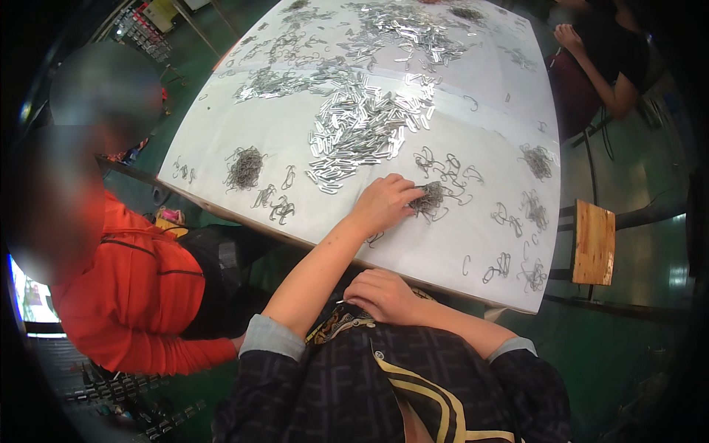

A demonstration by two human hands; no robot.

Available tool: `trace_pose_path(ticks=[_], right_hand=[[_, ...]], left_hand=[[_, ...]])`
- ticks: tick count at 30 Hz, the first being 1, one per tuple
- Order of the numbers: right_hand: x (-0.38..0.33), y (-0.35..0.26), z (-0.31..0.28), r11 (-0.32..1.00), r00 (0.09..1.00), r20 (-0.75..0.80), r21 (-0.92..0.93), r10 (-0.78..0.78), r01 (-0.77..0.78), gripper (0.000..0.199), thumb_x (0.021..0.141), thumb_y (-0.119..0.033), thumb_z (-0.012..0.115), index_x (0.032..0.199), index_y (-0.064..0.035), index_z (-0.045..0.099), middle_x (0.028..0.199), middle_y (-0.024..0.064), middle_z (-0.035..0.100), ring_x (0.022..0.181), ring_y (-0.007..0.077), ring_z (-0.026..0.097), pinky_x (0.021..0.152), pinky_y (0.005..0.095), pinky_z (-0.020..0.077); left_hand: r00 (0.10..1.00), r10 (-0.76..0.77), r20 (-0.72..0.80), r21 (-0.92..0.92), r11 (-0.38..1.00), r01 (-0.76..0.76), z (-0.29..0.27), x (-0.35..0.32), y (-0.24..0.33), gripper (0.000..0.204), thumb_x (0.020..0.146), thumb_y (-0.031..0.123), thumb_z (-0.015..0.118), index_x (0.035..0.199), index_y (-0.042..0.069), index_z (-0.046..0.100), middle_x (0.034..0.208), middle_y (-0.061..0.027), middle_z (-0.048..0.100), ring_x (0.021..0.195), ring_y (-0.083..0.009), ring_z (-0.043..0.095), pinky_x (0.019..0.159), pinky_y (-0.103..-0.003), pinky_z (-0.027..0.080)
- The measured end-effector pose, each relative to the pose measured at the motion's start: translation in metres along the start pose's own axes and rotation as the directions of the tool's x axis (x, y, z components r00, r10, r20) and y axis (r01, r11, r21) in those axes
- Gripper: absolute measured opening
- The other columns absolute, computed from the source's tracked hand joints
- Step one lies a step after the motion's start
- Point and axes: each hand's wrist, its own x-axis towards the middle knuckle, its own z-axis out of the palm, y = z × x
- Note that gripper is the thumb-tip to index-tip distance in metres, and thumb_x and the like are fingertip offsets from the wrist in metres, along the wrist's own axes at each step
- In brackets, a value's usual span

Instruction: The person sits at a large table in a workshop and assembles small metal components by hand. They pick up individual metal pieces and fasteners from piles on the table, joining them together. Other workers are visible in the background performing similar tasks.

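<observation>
1. Left hand reached out over the white table, palm down, fingertips curled onto a tangled clump of thin wire hooks near the front middle of the tabletop.
2. Pinched, or merely pressed? Couldn't tell; fingertips sat on the clump's left edge, knuckles hiding the grip.
3. Right hand pulled back off the table, resting low against the lap, fingers loosely curled; held something small, maybe, but hidden from view.
4. Probably parked there to leave the reaching hand free.
5. Wire hooks: dark grey, springy-looking, bent in loops, snagged together in knots, likely why they lay in little clusters rather than spread flat.
6. More such small wire tangles dotted along the near edge and the right side, well apart from each other.
7. Centre of the table: a big heap of flat shiny metal clips, silvery, elongated, glinting, stacked loosely within reach of all sides.
8. Another glittering scatter of clips at the far end.
9. Tabletop smooth, matte white, paper-like.
10. Person in an orange jacket seated at the left; another person's hand at the far right corner.
11. Wooden stool beside the right edge, plain plank seat.
</observation>
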Motion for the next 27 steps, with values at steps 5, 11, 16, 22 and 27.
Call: trace_pose_path(ticks=[5, 11, 16, 22, 27], right_hand=[[-0.005, 0.004, 0.0, 1.0, 1.0, 0.009, 0.002, -0.009, 0.009, 0.012, 0.082, -0.009, 0.068, 0.091, -0.009, 0.06, 0.084, 0.0046, 0.058, 0.08, 0.0242, 0.059, 0.071, 0.0352, 0.0466], [-0.005, 0.005, 0.001, 1.0, 1.0, 0.013, 0.013, -0.025, 0.025, 0.012, 0.082, -0.01, 0.067, 0.092, -0.0097, 0.06, 0.084, 0.005, 0.058, 0.077, 0.0252, 0.058, 0.071, 0.0353, 0.0468], [-0.007, 0.002, 0.006, 0.999, 0.998, 0.044, 0.006, -0.044, 0.044, 0.012, 0.082, -0.011, 0.067, 0.091, -0.0097, 0.06, 0.083, 0.0055, 0.058, 0.077, 0.0254, 0.058, 0.07, 0.0353, 0.0471], [-0.01, -0.002, 0.002, 0.999, 0.999, 0.041, -0.008, -0.031, 0.031, 0.016, 0.079, -0.007, 0.071, 0.092, -0.0077, 0.063, 0.085, 0.0052, 0.062, 0.077, 0.0252, 0.061, 0.069, 0.0349, 0.0485], [-0.007, -0.003, 0.002, 1.0, 0.999, 0.047, 0.003, -0.021, 0.021, 0.014, 0.08, -0.009, 0.07, 0.091, -0.0093, 0.061, 0.083, 0.0053, 0.059, 0.078, 0.0253, 0.059, 0.07, 0.0352, 0.0477]], left_hand=[[0.943, -0.32, 0.093, 0.04, 0.947, 0.318, -0.001, -0.001, -0.019, 0.019, 0.077, 0.006, 0.067, 0.096, 0.009, 0.067, 0.094, -0.0071, 0.064, 0.097, -0.0293, 0.058, 0.082, -0.04, 0.049], [0.978, -0.033, -0.205, 0.146, 0.987, 0.064, -0.006, 0.003, -0.017, 0.014, 0.075, 0.005, 0.061, 0.088, 0.008, 0.066, 0.092, -0.0051, 0.062, 0.091, -0.0262, 0.057, 0.077, -0.039, 0.047], [0.966, 0.257, 0.021, 0.08, 0.963, -0.257, 0.023, 0.006, 0.014, 0.012, 0.073, 0.008, 0.067, 0.086, 0.01, 0.065, 0.086, -0.0013, 0.058, 0.089, -0.0215, 0.055, 0.076, -0.035, 0.044], [0.938, 0.322, 0.129, 0.124, 0.933, -0.337, 0.026, 0.006, 0.022, 0.004, 0.075, 0.011, 0.06, 0.07, 0.01, 0.061, 0.077, -0.0005, 0.054, 0.083, -0.0191, 0.052, 0.074, -0.033, 0.042], [0.919, 0.319, 0.233, 0.212, 0.905, -0.368, 0.006, 0.0, 0.02, 0.008, 0.074, 0.012, 0.059, 0.066, 0.009, 0.061, 0.077, -0.0014, 0.056, 0.085, -0.0199, 0.054, 0.075, -0.033, 0.044]])
